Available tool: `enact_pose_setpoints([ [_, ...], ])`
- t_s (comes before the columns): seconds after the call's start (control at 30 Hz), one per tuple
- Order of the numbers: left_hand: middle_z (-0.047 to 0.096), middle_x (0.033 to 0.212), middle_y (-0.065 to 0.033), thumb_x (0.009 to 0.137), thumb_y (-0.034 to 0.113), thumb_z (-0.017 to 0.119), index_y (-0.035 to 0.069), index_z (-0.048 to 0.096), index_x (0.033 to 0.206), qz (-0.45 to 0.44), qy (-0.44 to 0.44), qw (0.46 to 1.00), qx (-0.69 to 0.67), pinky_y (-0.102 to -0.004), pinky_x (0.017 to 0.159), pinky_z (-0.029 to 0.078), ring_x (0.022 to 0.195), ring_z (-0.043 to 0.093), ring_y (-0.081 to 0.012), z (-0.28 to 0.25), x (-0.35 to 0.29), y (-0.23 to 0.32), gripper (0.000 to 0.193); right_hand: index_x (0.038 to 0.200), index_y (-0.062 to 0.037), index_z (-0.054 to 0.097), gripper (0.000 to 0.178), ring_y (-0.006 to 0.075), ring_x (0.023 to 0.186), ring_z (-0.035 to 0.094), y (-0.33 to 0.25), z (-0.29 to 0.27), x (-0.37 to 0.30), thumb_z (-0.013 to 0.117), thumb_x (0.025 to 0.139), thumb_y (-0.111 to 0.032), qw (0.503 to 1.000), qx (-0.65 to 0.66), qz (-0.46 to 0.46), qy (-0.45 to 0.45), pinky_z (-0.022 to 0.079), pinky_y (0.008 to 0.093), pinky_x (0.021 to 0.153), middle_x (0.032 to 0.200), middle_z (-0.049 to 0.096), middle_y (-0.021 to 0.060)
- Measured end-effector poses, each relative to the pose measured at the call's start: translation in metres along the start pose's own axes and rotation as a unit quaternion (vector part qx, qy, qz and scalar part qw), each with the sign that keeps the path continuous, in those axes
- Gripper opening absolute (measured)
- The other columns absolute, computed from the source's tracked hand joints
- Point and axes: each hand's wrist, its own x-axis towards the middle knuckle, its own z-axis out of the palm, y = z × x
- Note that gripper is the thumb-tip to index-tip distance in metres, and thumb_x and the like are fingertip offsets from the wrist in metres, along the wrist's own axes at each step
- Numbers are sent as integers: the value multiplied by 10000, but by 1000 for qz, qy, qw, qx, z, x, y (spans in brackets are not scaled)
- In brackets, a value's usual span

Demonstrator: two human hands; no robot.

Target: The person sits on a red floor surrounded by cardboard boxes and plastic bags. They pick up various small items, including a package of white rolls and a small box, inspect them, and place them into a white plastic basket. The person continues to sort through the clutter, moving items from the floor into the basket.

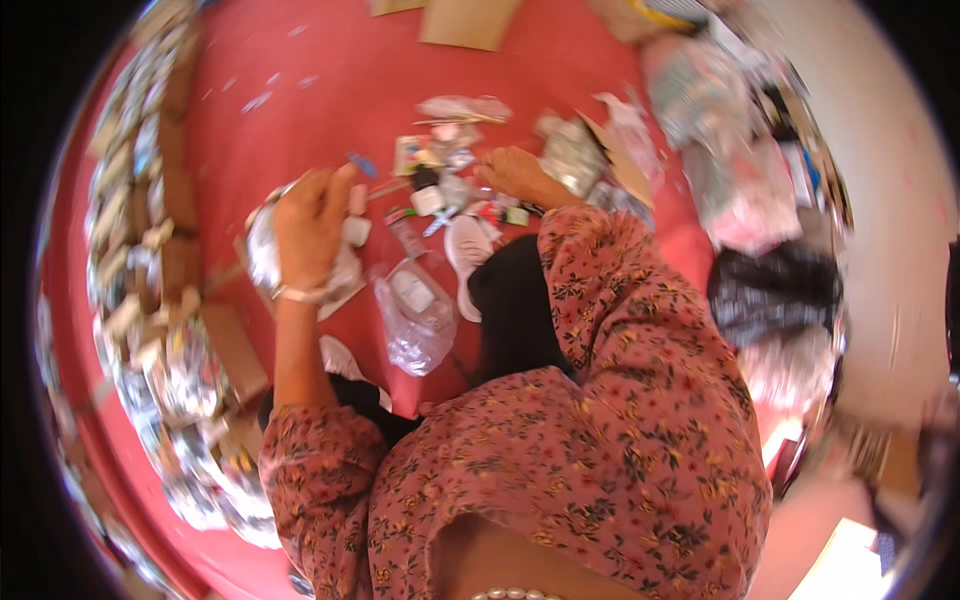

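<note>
My left hand (312,232), a bangle at its wrist, hovers over a clear plastic bag (262,250) that lies on cardboard. Its fingers are bent and smeared by motion, so their grip does not show. Reaching across to the far side of a heap of small goods, my right hand (520,176) has its fingertips bent down and partly hidden. Nearest to it are a white piece with a black top (427,200) and small packets (517,215). A crumpled clear bag with a label (414,305) rests between my shoes, closer to me.
Open cardboard boxes (180,190) packed with wrapped goods line the left side. On the right are piled plastic bags (740,180) and a black bag (775,290). Cardboard (470,22) lies at the far edge of the red floor (330,80). My pale shoe (466,262) stands beside the heap.
</note>
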Motion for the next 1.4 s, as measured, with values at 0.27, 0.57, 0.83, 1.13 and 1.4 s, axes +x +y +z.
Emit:
enact_pose_setpoints([
  [0.27, 599, 746, -79, 812, 27, 459, 10, 560, 994, 18, -140, 989, 33, -251, 559, 445, 660, 595, -138, 34, -32, -21, 209, 829, 7, 558, 256, 401, 721, 551, 68, 146, -336, 436, 820, -218, 812, 136, 549, 145, 427, 471, 678, 733, 575, 219],
  [0.57, 588, 845, -51, 804, 118, 511, 2, 549, 1008, -122, -315, 938, 75, -216, 576, 425, 692, 557, -105, 39, -73, -81, 238, 846, 0, 549, 246, 342, 690, 530, 59, 211, -483, 456, 825, -227, 348, 414, 757, 367, 420, 429, 637, 716, 553, 180],
  [0.83, 591, 899, -80, 833, 107, 492, -1, 540, 1015, -234, -304, 921, 70, -241, 587, 468, 706, 594, -147, 19, -117, -64, 218, 860, -5, 541, 241, 290, 662, 512, 74, 240, -472, 474, 830, -235, 165, 505, 695, 485, 413, 391, 601, 702, 533, 146],
  [1.13, 579, 955, -103, 852, 164, 504, 22, 512, 1120, -314, -271, 910, 22, -222, 603, 472, 739, 578, -133, 12, -152, -66, 303, 876, -12, 531, 238, 232, 632, 491, 79, 260, -451, 494, 835, -243, 75, 513, 660, 544, 406, 349, 560, 685, 511, 108],
  [1.4, 585, 956, -88, 859, 138, 503, 43, 490, 1174, -355, -254, 900, 12, -225, 611, 479, 745, 574, -134, 11, -153, -70, 330, 891, -17, 523, 239, 180, 604, 472, 91, 268, -454, 512, 840, -251, 77, 540, 596, 590, 399, 311, 523, 671, 492, 73],
])
